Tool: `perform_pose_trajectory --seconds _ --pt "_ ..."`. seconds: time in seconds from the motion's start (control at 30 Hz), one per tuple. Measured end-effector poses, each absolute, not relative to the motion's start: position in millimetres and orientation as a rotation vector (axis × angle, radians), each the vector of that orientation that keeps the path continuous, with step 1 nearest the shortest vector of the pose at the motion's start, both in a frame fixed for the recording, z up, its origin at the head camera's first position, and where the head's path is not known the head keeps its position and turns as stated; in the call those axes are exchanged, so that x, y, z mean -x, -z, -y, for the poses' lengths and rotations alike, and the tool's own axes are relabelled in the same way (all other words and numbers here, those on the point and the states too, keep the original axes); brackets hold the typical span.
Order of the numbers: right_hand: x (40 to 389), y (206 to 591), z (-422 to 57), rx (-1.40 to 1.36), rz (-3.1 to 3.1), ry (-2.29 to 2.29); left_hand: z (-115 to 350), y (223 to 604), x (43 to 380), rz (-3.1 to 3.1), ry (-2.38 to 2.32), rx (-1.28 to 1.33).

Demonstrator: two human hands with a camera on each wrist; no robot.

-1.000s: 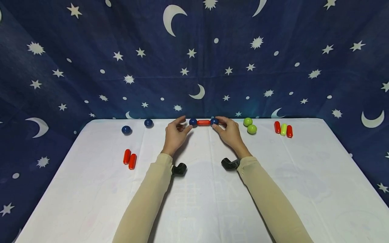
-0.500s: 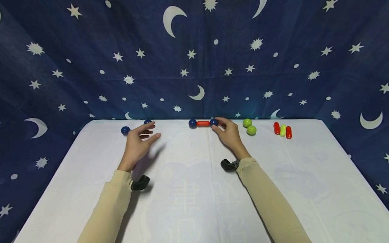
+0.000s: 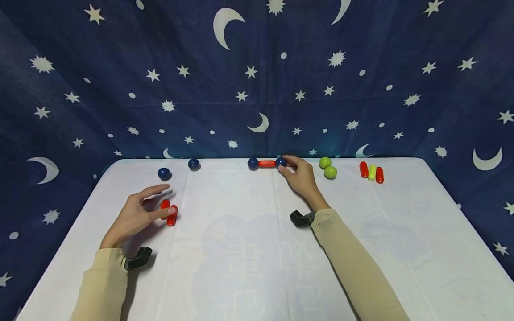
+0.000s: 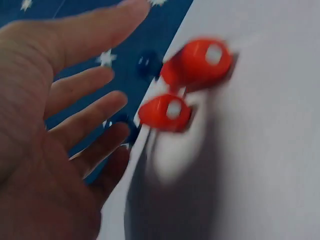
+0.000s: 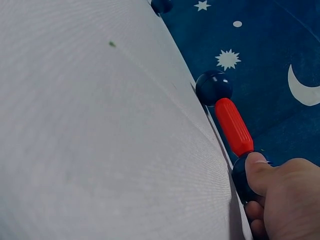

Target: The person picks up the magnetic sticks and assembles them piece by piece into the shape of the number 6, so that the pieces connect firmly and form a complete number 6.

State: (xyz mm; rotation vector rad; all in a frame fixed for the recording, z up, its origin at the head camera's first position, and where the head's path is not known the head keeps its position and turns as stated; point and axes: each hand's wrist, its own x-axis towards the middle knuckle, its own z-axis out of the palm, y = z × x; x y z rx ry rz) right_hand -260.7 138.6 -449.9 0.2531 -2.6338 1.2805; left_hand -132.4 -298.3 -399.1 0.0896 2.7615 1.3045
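My left hand [image 3: 134,217] is over the left of the table, fingers spread and thumb overlapping a pair of red rods [image 3: 172,220] in the head view. The left wrist view has a gap between that hand and both red rods [image 4: 201,61], whose ends show pale round tips. My right hand [image 3: 302,180] pinches a dark blue ball [image 5: 241,176] between thumb and fingers at the table's back edge. This ball joins one end of a red rod [image 3: 267,164]; a second blue ball [image 3: 253,164] sits at the rod's other end, making a straight bar.
Two loose blue balls, one [image 3: 164,174] nearer and one [image 3: 194,164] at the back edge, lie at the left. Two green balls [image 3: 330,172] are right of my right hand. Farther right, a green rod [image 3: 372,172] lies between two red ones. A dark starry cloth [image 3: 257,89] hangs behind.
My left hand has let go of the bar's left ball and moved left and nearer, over to the two red rods. The right hand stays on its blue ball.
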Motion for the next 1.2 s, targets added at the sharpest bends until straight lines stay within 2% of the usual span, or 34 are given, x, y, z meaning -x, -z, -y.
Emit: perform_pose_trajectory --seconds 0.27,1.2 --pt "260 449 -139 -0.251 2.641 -1.294 317 411 130 -2.66 -1.29 -0.168" --pt "258 448 -138 -0.272 2.614 -1.324 329 418 130 -2.703 -1.263 -0.233"
